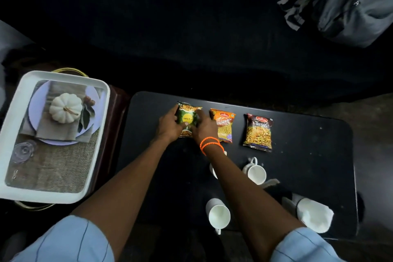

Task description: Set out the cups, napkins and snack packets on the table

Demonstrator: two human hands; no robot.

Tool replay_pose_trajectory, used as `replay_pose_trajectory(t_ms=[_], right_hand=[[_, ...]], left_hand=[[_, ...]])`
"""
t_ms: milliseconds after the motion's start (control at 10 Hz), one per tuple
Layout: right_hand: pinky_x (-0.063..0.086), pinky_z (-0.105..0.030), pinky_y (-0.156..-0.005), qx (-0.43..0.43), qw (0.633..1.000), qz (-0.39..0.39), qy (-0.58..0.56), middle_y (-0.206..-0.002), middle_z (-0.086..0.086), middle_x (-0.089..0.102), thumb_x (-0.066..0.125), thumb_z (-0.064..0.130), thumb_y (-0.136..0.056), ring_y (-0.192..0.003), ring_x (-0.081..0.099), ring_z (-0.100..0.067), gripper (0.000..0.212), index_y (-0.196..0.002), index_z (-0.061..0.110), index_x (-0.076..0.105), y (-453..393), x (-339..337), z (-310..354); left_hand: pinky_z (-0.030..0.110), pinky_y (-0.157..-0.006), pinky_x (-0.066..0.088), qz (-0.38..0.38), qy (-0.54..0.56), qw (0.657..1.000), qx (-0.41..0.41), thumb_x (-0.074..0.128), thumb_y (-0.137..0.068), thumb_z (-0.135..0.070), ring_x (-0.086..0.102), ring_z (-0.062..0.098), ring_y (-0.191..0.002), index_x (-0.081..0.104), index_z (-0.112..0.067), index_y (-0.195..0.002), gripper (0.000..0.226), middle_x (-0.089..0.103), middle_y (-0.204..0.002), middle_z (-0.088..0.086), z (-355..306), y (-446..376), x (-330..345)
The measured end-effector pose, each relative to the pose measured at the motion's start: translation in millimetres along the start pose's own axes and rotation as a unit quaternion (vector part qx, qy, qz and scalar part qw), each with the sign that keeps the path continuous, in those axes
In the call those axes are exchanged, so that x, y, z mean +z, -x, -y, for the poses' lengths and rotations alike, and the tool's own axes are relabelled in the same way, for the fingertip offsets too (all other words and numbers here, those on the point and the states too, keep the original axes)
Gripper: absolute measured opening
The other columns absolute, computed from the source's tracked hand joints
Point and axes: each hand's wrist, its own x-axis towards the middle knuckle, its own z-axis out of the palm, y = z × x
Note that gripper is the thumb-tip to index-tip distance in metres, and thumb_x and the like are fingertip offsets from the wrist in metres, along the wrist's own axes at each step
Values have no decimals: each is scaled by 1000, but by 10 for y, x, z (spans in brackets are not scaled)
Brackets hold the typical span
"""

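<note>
Three snack packets lie in a row along the far side of the black table [308,166]. My left hand [169,126] and my right hand [204,126] both grip the green packet [187,118] at the left of the row. An orange packet [225,125] sits just right of it, then a dark brown packet [259,133]. A white cup [255,173] stands in the middle, a second white cup [219,215] near the front edge, and a third is mostly hidden under my right forearm. A folded white napkin [314,215] lies at the front right.
A white tray [102,112] with a printed pumpkin picture rests on a dark wooden stand to the left of the table. A grey backpack [348,6] lies at the far right on a dark surface. Dark floor surrounds the table.
</note>
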Motion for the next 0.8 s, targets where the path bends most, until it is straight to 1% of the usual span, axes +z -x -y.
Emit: replay_pose_trajectory(t_ms=[100, 200, 300, 400, 500, 600, 700, 800], right_hand=[[50, -39, -101, -16, 1000, -7, 2, -127, -20, 67, 78, 10, -83, -127, 56, -39, 62, -140, 12, 55, 24, 51, -31], [50, -38, -102, -15, 1000, -6, 8, -125, -18, 69, 79, 9, -82, -124, 59, -37, 64, -141, 13, 55, 17, 57, -31], [49, -35, -102, -16, 1000, -1, 9, -124, -17, 70, 79, 6, -81, -119, 63, -35, 64, -140, 14, 55, -14, 48, -39], [46, -33, -105, -19, 1000, 6, 12, -127, -15, 70, 78, 6, -81, -123, 61, -33, 63, -140, 12, 55, -22, 25, -31], [51, -36, -101, -27, 1000, 13, 1, -127, -16, 69, 79, 5, -81, -116, 67, -32, 64, -140, 13, 55, -29, 16, -44], [54, -38, -99, -41, 999, 23, -2, -126, -17, 69, 79, 8, -82, -113, 68, -33, 63, -140, 13, 54, 5, -19, -20], [56, -40, -96, -54, 998, 23, 9, -124, -18, 69, 78, 16, -83, -110, 69, -34, 61, -139, 11, 55, 12, -79, -7], [57, -42, -89, -79, 996, -26, 16, -119, -18, 70, 71, 23, -90, -106, 68, -34, 49, -135, 8, 57, 107, -226, 52]], left_hand=[[49, -102, 53, -11, -26, 1000, 12, 79, -87, -22, 64, 31, -118, 27, -27, -161, 90, 63, -131, 14, 31, 41, -26], [49, -101, 53, -15, -92, 995, 46, 75, -92, -25, 60, 31, -119, 24, -33, -161, 86, 57, -132, 13, 12, 84, -27], [46, -103, 51, -19, -135, 988, 70, 70, -96, -24, 56, 33, -123, 29, -32, -160, 77, 55, -132, 15, -8, 86, 11], [45, -103, 50, -19, -127, 989, 75, 69, -96, -22, 56, 32, -123, 31, -30, -160, 74, 55, -131, 15, -11, 77, 26], [46, -103, 51, -17, -127, 988, 83, 69, -96, -21, 56, 32, -120, 31, -29, -160, 74, 56, -127, 15, 31, 72, 27], [46, -104, 50, -15, -120, 990, 71, 69, -96, -21, 56, 32, -121, 31, -30, -160, 74, 55, -128, 16, 35, 76, 29], [42, -99, 48, -9, -118, 991, 70, 68, -97, -24, 55, 31, -120, 30, -32, -160, 75, 52, -130, 15, 15, 86, -2], [43, -100, 50, -33, -145, 986, 78, 64, -98, -35, 53, 31, -124, 30, -32, -160, 70, 49, -137, 12, -39, 141, -101]])
